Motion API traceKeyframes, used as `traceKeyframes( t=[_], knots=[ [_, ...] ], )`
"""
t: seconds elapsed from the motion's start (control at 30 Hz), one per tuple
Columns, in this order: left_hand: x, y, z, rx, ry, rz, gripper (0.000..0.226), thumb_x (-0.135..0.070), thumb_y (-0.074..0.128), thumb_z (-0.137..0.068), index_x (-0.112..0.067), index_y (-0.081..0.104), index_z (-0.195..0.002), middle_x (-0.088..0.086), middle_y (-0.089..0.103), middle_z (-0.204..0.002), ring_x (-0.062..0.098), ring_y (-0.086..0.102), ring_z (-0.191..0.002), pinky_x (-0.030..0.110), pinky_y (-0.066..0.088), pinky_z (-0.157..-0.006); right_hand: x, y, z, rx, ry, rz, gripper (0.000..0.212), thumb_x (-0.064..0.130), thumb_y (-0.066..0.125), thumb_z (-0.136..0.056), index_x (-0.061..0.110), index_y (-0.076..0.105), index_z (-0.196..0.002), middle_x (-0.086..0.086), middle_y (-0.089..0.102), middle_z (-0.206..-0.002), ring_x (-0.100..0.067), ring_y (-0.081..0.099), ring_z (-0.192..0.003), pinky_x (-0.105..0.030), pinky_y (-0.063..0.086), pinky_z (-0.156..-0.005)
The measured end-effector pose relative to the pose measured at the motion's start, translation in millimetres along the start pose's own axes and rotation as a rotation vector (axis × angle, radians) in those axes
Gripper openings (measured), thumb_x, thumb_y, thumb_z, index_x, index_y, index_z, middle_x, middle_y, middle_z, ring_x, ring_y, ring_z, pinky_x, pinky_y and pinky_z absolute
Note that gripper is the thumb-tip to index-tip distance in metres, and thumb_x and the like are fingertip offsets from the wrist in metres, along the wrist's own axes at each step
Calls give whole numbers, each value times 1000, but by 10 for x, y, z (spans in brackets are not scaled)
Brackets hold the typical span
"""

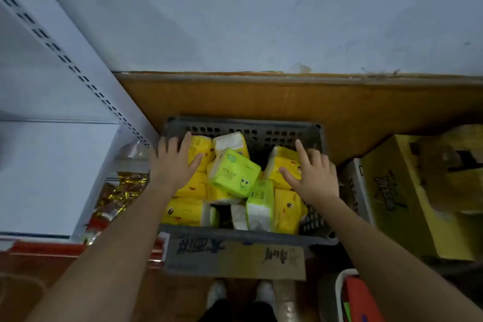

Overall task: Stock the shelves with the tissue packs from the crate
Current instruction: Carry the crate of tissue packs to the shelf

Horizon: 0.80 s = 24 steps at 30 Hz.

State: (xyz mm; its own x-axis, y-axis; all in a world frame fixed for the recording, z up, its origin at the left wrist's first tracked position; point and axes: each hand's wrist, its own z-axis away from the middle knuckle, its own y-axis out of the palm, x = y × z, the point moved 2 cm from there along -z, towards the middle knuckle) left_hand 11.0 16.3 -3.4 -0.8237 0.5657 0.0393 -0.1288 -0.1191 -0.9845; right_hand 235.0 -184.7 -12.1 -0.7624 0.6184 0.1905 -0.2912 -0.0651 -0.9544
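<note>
- left hand (173,162) lies flat with fingers spread on a yellow tissue pack (203,149) at the crate's back left, not gripping anything
- right hand (313,172) same deal, splayed over a second yellow pack (285,161) on the right
- orange-brown floor (261,97) behind, pale wall (261,21) beyond
- grey slotted crate (243,125) holds jumbled packs, with a green pack (234,172) tilted mid-pile
- white shelf unit (52,165) just left, yellow cardboard box (407,196) on the right

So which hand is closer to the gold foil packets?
Left. The left hand rests on a yellow pack at the crate's left end, beside the gold foil packets; the right hand is across the crate.
</note>
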Motion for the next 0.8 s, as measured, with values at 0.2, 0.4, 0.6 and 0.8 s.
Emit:
traceKeyframes(
  t=[0.2, 0.4, 0.6, 0.8],
  knots=[
    [266, 287, -190, 150, -84, -119, 70, -68, 17, -89, -38, -5, -149, 0, 4, -159, 39, 7, -143, 57, 14, -111, -294, 283, -109, 12, 121, -42, 81, 68, 31, -85, 29, -2, -148, -9, 16, -152, -31, 14, -140, -47, 18, -113],
    [368, 501, -241, 207, -149, 99, 70, -61, 30, -92, -36, -2, -149, 4, -5, -158, 41, 15, -141, 55, 27, -108, -340, 416, -179, 29, 171, -125, 81, 66, 38, -85, 33, -1, -148, -8, 4, -154, -33, 8, -140, -47, 36, -102],
    [448, 632, -319, 130, -178, 29, 72, -62, 27, -90, -36, -7, -149, 22, 5, -153, 46, 37, -125, 46, 44, -91, -337, 398, -272, 20, 254, -192, 80, 68, 39, -84, 37, 2, -147, -8, -4, -155, -36, 12, -139, -42, 43, -91],
    [536, 723, -389, 130, -214, 110, 72, -66, 26, -88, -39, -4, -148, 29, 20, -143, 47, 45, -115, 47, 46, -89, -319, 478, -303, -25, 333, -193, 78, 69, 42, -81, 37, 14, -147, -15, 9, -151, -35, 11, -137, -42, 43, -91]
  ],
)
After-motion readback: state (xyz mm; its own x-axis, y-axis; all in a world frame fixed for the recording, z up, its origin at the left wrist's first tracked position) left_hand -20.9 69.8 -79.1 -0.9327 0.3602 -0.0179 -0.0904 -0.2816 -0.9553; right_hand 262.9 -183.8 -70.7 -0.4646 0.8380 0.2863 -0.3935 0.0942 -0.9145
